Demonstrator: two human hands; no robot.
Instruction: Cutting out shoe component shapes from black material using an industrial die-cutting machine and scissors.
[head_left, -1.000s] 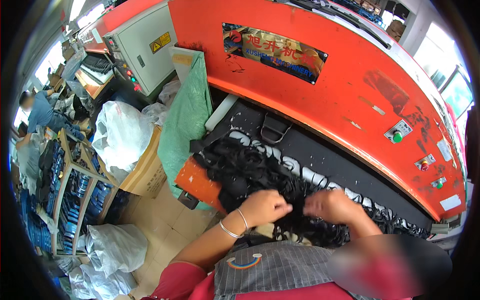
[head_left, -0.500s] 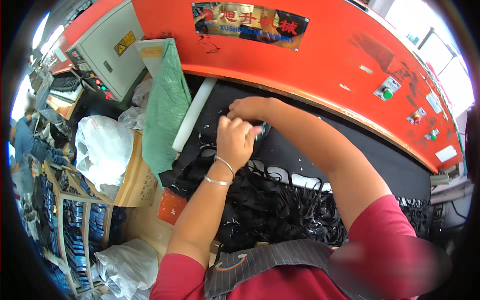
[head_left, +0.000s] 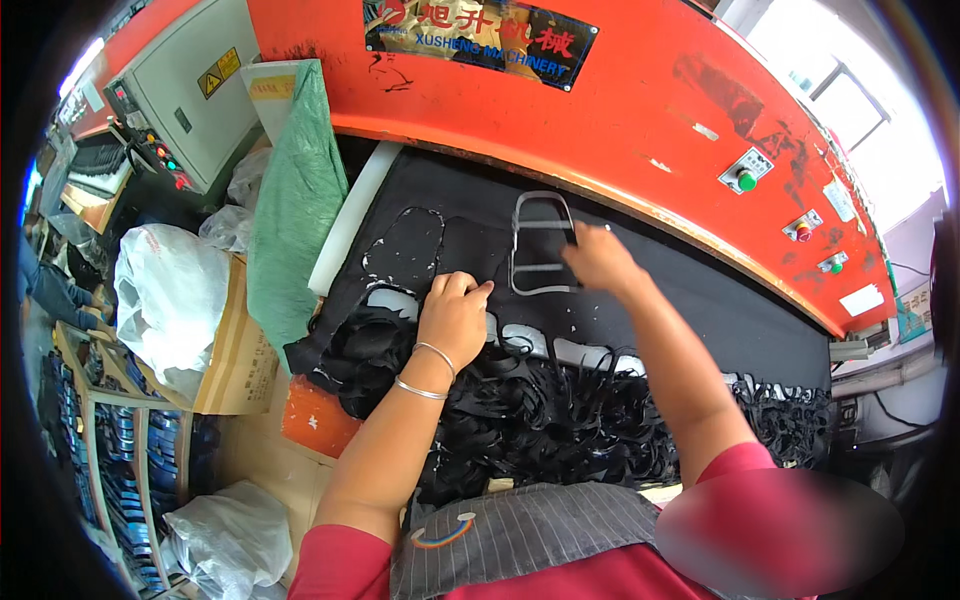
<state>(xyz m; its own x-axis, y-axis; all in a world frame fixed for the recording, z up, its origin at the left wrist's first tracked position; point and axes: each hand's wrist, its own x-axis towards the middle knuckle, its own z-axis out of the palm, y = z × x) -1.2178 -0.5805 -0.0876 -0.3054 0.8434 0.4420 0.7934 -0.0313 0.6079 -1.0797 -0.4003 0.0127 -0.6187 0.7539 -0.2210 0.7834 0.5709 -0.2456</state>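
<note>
Two hands at a black sheet spread before a red machine (head_left: 640, 110). R hand (head_left: 598, 258): fingers closed on the R side of a metal frame (head_left: 541, 268), a rounded loop w/ two crossbars; fingertips partly hidden. Frame sits on the black sheet (head_left: 460, 190), R of the other hand and near the machine's lower edge. L hand (head_left: 452, 312): fingers bent, tips down at the sheet's near part; cannot tell whether it pinches anything. Two bangles (head_left: 425, 375) on L wrist. Just above L hand, a rounded outline (head_left: 403, 243) w/ white specks, approx. same shape as the frame. Along the near side, a white layer (head_left: 525, 340) shows btw. sheet & a heap of tangled black strips (head_left: 560, 420). Far L: white bar (head_left: 352, 225), adj. green plastic sheet (head_left: 290, 200), cardboard box (head_left: 240, 350) w/ white bag (head_left: 170, 300).
</note>
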